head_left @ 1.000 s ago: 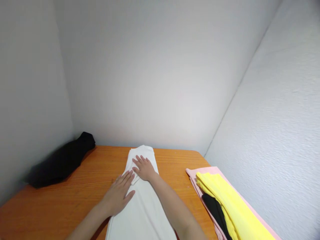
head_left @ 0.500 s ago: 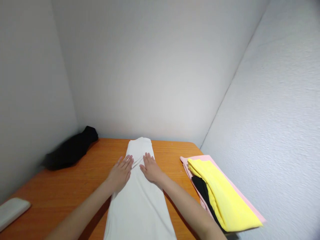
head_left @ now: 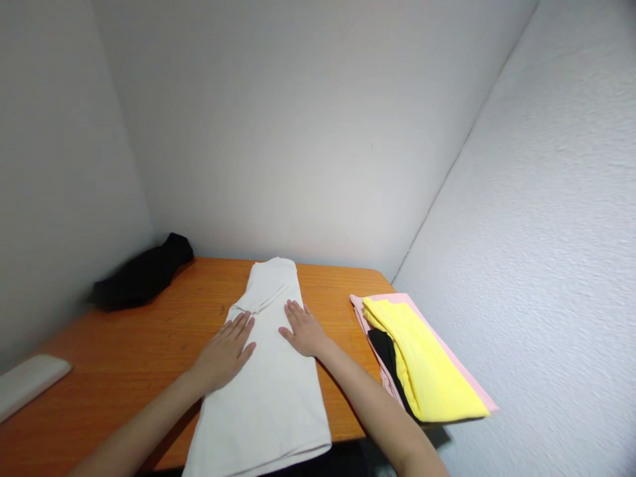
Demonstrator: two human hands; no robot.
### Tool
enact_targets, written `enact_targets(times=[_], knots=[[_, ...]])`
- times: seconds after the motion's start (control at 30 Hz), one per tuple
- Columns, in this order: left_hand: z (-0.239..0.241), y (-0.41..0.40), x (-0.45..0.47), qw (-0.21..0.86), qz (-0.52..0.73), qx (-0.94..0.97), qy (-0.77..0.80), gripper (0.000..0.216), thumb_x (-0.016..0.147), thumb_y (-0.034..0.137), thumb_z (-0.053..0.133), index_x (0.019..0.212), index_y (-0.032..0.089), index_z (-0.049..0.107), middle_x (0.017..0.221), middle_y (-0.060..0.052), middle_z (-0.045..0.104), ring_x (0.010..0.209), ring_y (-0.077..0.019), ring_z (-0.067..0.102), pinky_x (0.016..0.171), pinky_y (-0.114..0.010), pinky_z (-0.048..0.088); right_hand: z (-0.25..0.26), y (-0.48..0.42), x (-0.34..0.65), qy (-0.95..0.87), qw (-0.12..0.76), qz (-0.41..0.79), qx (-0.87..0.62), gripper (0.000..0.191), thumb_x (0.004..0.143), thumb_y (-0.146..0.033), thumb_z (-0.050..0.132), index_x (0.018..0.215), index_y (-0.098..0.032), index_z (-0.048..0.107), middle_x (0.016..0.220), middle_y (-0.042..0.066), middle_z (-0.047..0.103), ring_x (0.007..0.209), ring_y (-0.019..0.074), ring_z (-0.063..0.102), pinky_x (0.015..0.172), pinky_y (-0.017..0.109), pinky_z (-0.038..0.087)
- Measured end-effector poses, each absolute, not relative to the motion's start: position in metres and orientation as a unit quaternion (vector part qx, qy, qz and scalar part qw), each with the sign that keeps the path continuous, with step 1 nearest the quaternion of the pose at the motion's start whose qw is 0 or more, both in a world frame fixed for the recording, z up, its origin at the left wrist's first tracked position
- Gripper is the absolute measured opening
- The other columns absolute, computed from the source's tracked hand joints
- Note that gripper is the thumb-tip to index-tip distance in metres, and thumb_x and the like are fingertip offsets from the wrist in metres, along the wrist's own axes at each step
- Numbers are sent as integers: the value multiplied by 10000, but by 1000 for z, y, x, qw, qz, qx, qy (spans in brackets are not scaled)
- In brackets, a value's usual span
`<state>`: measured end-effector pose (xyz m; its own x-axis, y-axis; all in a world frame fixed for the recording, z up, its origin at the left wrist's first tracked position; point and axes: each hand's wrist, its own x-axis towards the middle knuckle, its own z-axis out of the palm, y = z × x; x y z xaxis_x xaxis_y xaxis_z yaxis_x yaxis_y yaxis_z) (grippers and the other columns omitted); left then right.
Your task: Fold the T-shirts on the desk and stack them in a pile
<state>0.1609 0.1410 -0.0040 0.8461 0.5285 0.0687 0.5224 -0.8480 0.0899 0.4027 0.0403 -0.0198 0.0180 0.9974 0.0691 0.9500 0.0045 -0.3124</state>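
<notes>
A white folded garment (head_left: 271, 391), which looks like a shirt, lies lengthwise on the wooden table in front of me. Its near end reaches the table's front edge, and a folded-over flap with a hem line shows near its upper part. My left hand (head_left: 226, 351) rests flat on the garment's left side, fingers stretched out just below the flap. On the right side of the cloth lies my right hand (head_left: 304, 329), palm down with its fingers extended. Neither hand grips the fabric.
Folded yellow, black and pink clothes lie stacked on the table's right side, the yellow garment (head_left: 422, 364) on top. A black cloth item (head_left: 144, 275) sits at the back left. At the left edge is a white object (head_left: 32, 383). Walls bound the brown table (head_left: 134, 358).
Both hands have slid a little toward me along the cloth, the left one also outward. More of the flap now shows. The view has tipped down, revealing the garment's near end.
</notes>
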Motion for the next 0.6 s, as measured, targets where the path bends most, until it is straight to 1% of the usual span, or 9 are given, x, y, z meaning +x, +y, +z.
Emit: enact_targets(times=[0.17,0.23,0.27,0.33,0.37,0.43,0.5,0.57,0.6], knots=[[19,135,165,71,75,970,221,625,949,520,307,1455,160,378,1521,-120,376,1442,-261,274,1186,-452,238,-8,30,395,-669,165,73,-721,645,994,-500,291,1472,-67,307,1561,179,227,1462,283,148,1186,496,106],[26,128,160,77,89,969,218,613,950,520,325,1434,157,418,1498,-133,414,1436,-284,285,1178,-474,248,1,10,388,-664,207,57,-716,556,984,-443,372,1417,-94,393,1530,184,307,1439,297,211,1167,502,161],[29,123,154,78,90,969,218,602,948,519,339,1419,159,444,1486,-138,432,1428,-292,302,1172,-479,266,7,-5,384,-664,236,54,-708,494,971,-412,421,1366,-117,450,1484,178,384,1401,293,289,1143,487,223],[32,111,135,81,88,968,220,566,943,520,371,1385,189,493,1467,-127,464,1398,-288,365,1150,-466,324,17,-41,376,-665,289,67,-686,323,938,-354,505,1198,-170,560,1281,129,560,1225,249,475,1037,417,368],[33,103,122,83,89,968,220,543,939,520,389,1373,215,507,1464,-112,474,1377,-275,402,1134,-447,359,22,-62,372,-663,309,80,-678,222,927,-327,528,1090,-190,590,1137,92,609,1099,218,534,959,378,417],[33,85,95,87,90,970,210,503,925,518,439,1363,281,508,1469,-72,474,1340,-241,458,1101,-406,416,29,-103,363,-658,323,112,-671,110,906,-313,573,940,-209,586,928,34,598,915,185,547,833,337,443],[33,66,70,87,92,975,185,522,874,539,531,1352,331,504,1474,-41,470,1316,-231,488,1064,-383,460,31,-136,356,-658,320,135,-668,181,853,-345,655,940,-215,563,897,18,567,865,184,522,779,331,436],[34,50,52,86,94,979,159,560,795,570,626,1298,336,546,1462,-35,486,1300,-244,506,1024,-367,497,30,-158,350,-664,311,138,-666,342,789,-357,724,1044,-219,542,971,32,555,900,202,506,789,350,430],[35,44,46,87,98,980,152,526,778,561,650,1245,328,581,1449,-34,503,1290,-243,517,1011,-351,508,28,-165,348,-669,305,133,-665,410,771,-345,739,1100,-222,528,1013,43,548,925,212,499,804,362,426]])
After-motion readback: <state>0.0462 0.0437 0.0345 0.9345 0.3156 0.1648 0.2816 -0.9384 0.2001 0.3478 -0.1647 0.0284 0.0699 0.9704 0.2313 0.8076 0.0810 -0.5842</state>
